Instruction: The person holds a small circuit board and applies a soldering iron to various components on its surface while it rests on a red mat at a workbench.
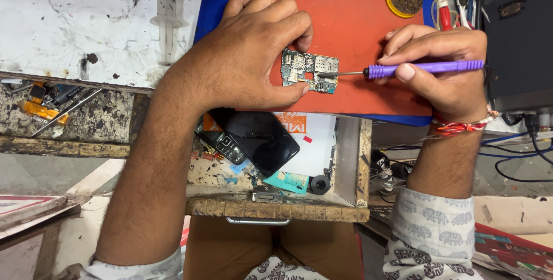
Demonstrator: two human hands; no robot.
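I have the small green circuit board (309, 71) out of its phone and lying bare on the orange mat (351, 21), so the stripping-down looks done as far as I can judge; the work on the board itself seems only under way, and nothing is back together. My left hand (253, 50) arches over the board's left end, fingers curled, thumb and fingertips pinching its edges to pin it flat. My right hand (443, 64) grips the purple-handled screwdriver (415, 69) like a pen, level, its tip touching the board's right edge just beyond my left thumb. Below my left wrist, an open wooden drawer (345, 205) holds a black phone (262, 140) and an old keypad handset (222, 142).
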